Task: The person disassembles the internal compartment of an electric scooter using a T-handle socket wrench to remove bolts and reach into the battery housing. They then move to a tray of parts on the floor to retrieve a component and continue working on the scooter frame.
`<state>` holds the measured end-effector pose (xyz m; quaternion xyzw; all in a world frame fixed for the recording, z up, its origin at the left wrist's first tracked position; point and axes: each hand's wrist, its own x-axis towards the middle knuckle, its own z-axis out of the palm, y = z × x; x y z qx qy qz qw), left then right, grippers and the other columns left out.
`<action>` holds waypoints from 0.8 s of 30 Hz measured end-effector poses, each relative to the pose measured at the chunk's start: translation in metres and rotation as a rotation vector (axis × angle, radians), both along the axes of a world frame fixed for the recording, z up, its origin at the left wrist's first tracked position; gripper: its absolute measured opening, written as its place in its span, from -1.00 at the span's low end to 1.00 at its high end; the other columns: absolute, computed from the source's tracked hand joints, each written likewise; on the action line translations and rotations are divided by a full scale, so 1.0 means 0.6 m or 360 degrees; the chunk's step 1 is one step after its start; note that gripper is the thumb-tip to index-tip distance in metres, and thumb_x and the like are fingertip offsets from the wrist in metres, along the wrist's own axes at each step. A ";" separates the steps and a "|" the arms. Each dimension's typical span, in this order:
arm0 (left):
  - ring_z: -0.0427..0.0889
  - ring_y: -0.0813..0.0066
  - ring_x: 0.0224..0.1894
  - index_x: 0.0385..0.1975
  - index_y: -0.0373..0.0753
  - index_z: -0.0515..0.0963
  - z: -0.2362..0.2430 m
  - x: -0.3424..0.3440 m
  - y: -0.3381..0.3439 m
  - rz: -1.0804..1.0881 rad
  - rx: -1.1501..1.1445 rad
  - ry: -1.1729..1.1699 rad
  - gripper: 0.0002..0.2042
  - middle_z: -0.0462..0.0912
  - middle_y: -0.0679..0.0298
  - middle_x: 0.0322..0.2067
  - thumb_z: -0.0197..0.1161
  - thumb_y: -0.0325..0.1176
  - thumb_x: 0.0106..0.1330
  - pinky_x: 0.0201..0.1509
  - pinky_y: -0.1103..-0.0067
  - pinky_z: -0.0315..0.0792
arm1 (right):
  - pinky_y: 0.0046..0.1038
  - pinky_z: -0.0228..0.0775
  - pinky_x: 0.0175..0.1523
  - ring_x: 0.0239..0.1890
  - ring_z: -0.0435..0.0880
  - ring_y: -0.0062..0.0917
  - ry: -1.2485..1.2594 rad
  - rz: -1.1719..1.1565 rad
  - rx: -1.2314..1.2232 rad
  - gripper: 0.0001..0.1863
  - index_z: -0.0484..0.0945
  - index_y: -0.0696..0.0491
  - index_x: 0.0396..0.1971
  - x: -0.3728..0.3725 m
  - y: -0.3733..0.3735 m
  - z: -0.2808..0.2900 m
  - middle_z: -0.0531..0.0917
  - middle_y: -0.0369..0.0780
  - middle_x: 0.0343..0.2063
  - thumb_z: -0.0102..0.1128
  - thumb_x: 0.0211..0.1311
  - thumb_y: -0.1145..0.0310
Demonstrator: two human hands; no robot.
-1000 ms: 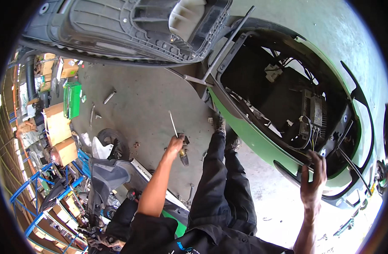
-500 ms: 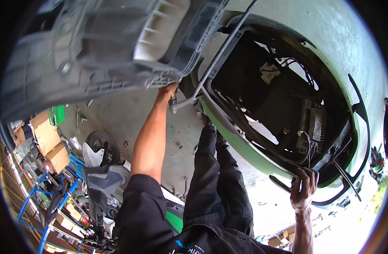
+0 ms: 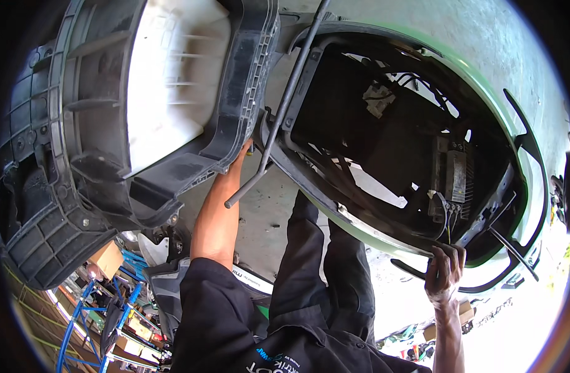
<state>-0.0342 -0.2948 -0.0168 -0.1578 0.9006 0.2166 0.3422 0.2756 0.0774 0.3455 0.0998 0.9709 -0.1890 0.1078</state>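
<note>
A large black ribbed plastic part (image 3: 98, 143) with a pale hollow panel (image 3: 173, 81), like a scooter seat base or under-seat bucket, stands tilted at the left. My left hand (image 3: 245, 149) reaches up behind its lower right edge; the fingers are hidden there. A small yellowish thing shows beside that hand, too small to name. On the right is a scooter's green-and-white rear body (image 3: 353, 230), its top open, with a finned metal box (image 3: 457, 177) and wires inside. My right hand (image 3: 445, 273) curls its fingers over the near rim of this body.
A grey metal bar (image 3: 285, 112) slants between the black part and the scooter body. Black grab rails (image 3: 533, 168) curve round the rear. Blue shelving (image 3: 79, 323) with boxes and loose parts stands at lower left. My legs (image 3: 303, 255) are close to the scooter.
The black plastic part has swung and dropped lower at the left, showing more of its pale hollow. The bar's lower end has moved down and left. My right hand remains on the rim.
</note>
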 end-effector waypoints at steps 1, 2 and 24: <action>0.52 0.37 -0.31 -0.11 -0.34 0.42 0.002 -0.001 0.000 0.0026 0.0018 0.0001 -0.70 0.54 0.19 -0.28 0.12 -0.29 0.26 -0.19 0.34 0.39 | -0.23 0.34 -0.15 -0.29 0.49 -0.19 0.0005 0.0000 0.0003 -0.75 0.45 0.22 -0.24 -0.001 0.000 0.001 0.57 -0.06 -0.32 -0.04 0.02 0.69; 0.52 0.36 -0.28 -0.09 -0.34 0.42 0.006 -0.001 -0.003 0.0051 0.0038 0.0008 -0.70 0.54 0.18 -0.26 0.12 -0.29 0.26 -0.17 0.33 0.39 | -0.23 0.34 -0.15 -0.29 0.49 -0.19 0.0006 0.0004 0.0001 -0.75 0.45 0.21 -0.24 -0.002 -0.001 0.002 0.57 -0.06 -0.32 -0.03 0.03 0.69; 0.55 0.27 -0.32 -0.18 -0.44 0.54 0.499 0.194 0.176 0.0066 0.0662 0.0787 -0.57 0.59 0.03 -0.39 0.04 -0.09 0.40 -0.17 0.40 0.38 | -0.24 0.29 -0.05 -0.16 0.44 -0.23 0.0174 -0.0008 -0.0317 -0.61 0.47 0.11 -0.13 0.040 0.029 0.016 0.51 -0.13 -0.23 0.17 -0.06 0.51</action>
